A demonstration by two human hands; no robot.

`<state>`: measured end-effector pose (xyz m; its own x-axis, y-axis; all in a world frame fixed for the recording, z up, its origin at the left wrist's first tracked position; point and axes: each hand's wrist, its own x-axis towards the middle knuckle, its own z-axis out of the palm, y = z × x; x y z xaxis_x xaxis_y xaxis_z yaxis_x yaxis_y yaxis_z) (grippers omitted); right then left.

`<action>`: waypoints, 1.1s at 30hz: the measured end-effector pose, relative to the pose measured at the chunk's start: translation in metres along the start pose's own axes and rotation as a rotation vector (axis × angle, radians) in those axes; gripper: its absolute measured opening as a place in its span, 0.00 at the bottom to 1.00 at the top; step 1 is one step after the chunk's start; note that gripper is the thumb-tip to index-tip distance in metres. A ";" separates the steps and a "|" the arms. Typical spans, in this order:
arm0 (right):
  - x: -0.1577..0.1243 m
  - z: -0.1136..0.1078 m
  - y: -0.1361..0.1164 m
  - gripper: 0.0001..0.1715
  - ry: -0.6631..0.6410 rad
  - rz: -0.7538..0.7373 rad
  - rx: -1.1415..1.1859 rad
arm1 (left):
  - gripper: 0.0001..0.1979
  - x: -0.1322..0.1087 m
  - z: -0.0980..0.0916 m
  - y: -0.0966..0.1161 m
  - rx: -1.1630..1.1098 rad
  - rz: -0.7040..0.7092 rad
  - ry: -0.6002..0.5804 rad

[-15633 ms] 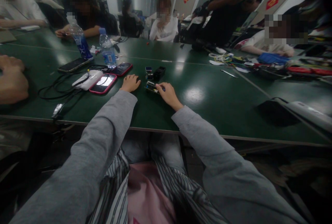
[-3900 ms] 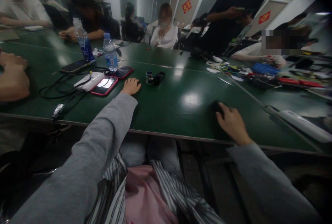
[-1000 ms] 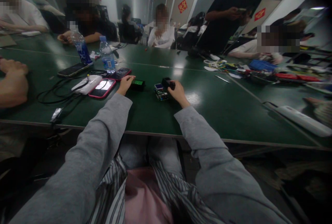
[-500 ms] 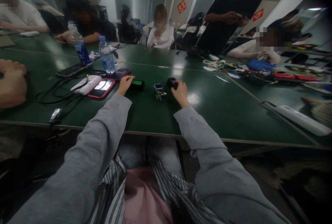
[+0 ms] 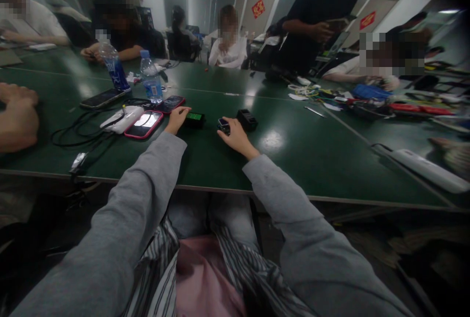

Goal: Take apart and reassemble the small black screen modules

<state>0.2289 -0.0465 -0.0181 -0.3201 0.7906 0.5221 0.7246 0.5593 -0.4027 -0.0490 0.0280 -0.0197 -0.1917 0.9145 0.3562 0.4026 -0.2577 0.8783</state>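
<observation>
My left hand (image 5: 176, 120) stays at the left end of a small black case with a green face (image 5: 195, 117), its fingers closed around the case's corner. With fingers and thumb bent round it, my right hand (image 5: 236, 137) grips a small circuit board with a little screen (image 5: 222, 123); most of the board is hidden under the fingers. Just beyond that hand, a black open-topped case (image 5: 247, 119) lies on the table, untouched.
Left of my left hand lie a pink-edged phone (image 5: 144, 124), a white power bank (image 5: 122, 120) with cables, and two bottles (image 5: 151, 79). A power strip (image 5: 428, 168) lies at right on the green table (image 5: 216, 168). Cables and tools (image 5: 352, 97) clutter the far right. People sit around.
My right hand has let go of the black open-topped case and moved left onto the circuit board. The left hand has not moved. A standing person across the table has shifted left.
</observation>
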 end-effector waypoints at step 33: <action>0.009 -0.040 0.102 0.43 0.348 0.495 -0.127 | 0.11 0.006 0.003 -0.012 -0.019 0.010 0.007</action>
<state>0.3241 0.0075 -0.0243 0.2757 0.8087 0.5195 0.8101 0.0954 -0.5784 -0.0522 0.0369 -0.0288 -0.1944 0.9097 0.3670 0.3874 -0.2725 0.8807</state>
